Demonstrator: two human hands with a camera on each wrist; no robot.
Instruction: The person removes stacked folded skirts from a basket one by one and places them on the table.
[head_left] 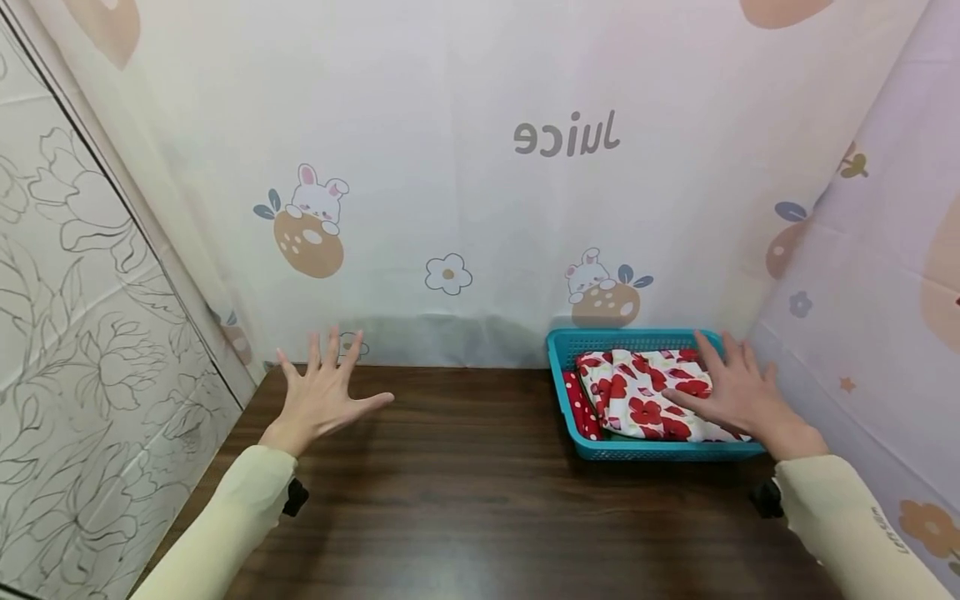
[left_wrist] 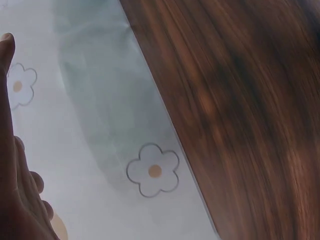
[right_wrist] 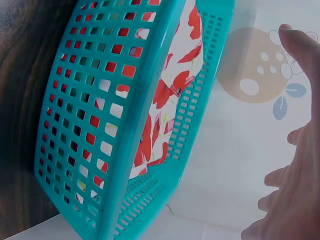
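Note:
My left hand (head_left: 322, 402) is held out over the far left of the brown table with its fingers spread and nothing in it. In the left wrist view, part of that hand (left_wrist: 20, 195) shows along the left edge. Fingers spread as well, my right hand (head_left: 750, 400) overlaps the right side of a teal plastic basket (head_left: 667, 451) in the head view. Inside the basket lies folded white cloth with red flowers (head_left: 637, 400), and red cloth with white dots (head_left: 581, 408) beside it. The right wrist view shows my right hand (right_wrist: 295, 185) above the basket's rim (right_wrist: 145, 100).
The dark wooden table (head_left: 450, 500) runs back to a white printed curtain (head_left: 450, 167) with rabbits and flowers. A panel with line-drawn flowers (head_left: 97, 333) stands along the left. Another printed curtain (head_left: 862, 292) hangs at the right, close by the basket.

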